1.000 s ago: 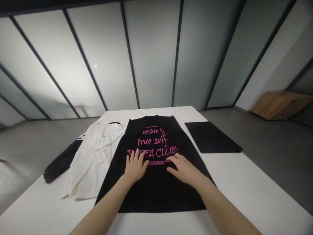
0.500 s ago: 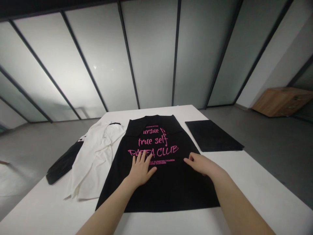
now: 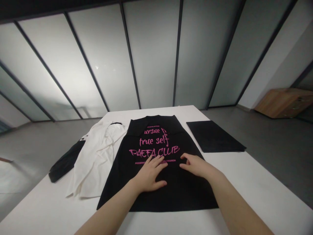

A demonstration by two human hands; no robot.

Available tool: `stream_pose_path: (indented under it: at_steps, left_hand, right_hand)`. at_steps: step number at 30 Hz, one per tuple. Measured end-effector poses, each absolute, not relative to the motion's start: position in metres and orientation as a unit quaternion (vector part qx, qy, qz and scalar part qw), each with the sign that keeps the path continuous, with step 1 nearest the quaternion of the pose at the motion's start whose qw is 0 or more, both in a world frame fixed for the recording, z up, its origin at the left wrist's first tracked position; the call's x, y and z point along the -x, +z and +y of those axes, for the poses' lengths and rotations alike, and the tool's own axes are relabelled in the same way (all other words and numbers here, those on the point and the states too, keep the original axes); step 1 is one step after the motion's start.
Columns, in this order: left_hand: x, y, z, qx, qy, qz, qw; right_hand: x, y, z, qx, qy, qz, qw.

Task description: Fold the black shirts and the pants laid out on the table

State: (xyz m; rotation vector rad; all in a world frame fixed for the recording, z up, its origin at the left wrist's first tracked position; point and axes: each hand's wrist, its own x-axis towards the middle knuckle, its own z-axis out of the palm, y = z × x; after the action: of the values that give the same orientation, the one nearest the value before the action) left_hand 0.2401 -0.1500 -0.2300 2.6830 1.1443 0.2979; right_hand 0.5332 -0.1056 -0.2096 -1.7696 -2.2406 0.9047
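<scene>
A black T-shirt (image 3: 171, 192) with pink lettering lies spread on the table, its sleeves folded inward over part of the print at the far end. Over the lower lines of lettering is my left hand (image 3: 151, 174), fingers stretched out and palm down on the cloth. My right hand (image 3: 195, 164) rests at the right side of the print, holding nothing; its fingers are bent, with a gap between index finger and thumb. Whether the right fingertips press on the cloth I cannot tell.
White garments (image 3: 91, 163) lie loosely to the left, with a black garment (image 3: 66, 163) beside them near the edge. A flat black folded piece (image 3: 215, 137) lies on the right of the white table (image 3: 259, 189). A wooden cabinet (image 3: 285, 102) stands beyond, on the floor.
My left hand has slid right and slightly toward me, uncovering the large pink letters. My right hand has shifted a little left, its index finger and thumb now further apart.
</scene>
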Motion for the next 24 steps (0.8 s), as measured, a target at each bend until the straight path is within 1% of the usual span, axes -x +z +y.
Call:
stream_pose_path:
  at_steps: [4,8,11,13,15,17,19,22,24]
  left_hand:
    - [-0.251,-0.226,-0.156,-0.935,0.108,0.312,0.128]
    - [-0.256,-0.234,-0.16,-0.944,0.077,0.296,0.127]
    - [-0.255,-0.236,-0.161,-0.947,0.09,0.284,0.121]
    - [-0.254,-0.235,-0.161,-0.946,0.124,0.275,0.121]
    - [-0.253,-0.234,-0.158,-0.934,0.183,0.28,0.122]
    - [-0.251,-0.235,-0.154,-0.91,0.244,0.316,0.111]
    - [-0.248,-0.239,-0.149,-0.885,0.262,0.376,0.081]
    - [-0.244,-0.248,-0.144,-0.87,0.19,0.452,0.048]
    - [-0.242,-0.253,-0.143,-0.873,0.127,0.468,0.051]
  right_hand:
    - [-0.541,-0.206,-0.103,0.633,0.25,-0.731,0.056]
    - [-0.542,-0.207,-0.1,0.659,0.23,-0.715,0.047]
    - [-0.545,-0.211,-0.097,0.677,0.225,-0.699,0.052]
    - [-0.549,-0.213,-0.094,0.689,0.22,-0.688,0.059]
    - [-0.553,-0.215,-0.09,0.699,0.218,-0.678,0.065]
    - [-0.556,-0.217,-0.087,0.709,0.217,-0.668,0.067]
    - [-0.557,-0.218,-0.085,0.715,0.213,-0.662,0.068]
    - [-0.558,-0.219,-0.084,0.717,0.201,-0.664,0.073]
    - [-0.559,-0.219,-0.084,0.715,0.195,-0.667,0.077]
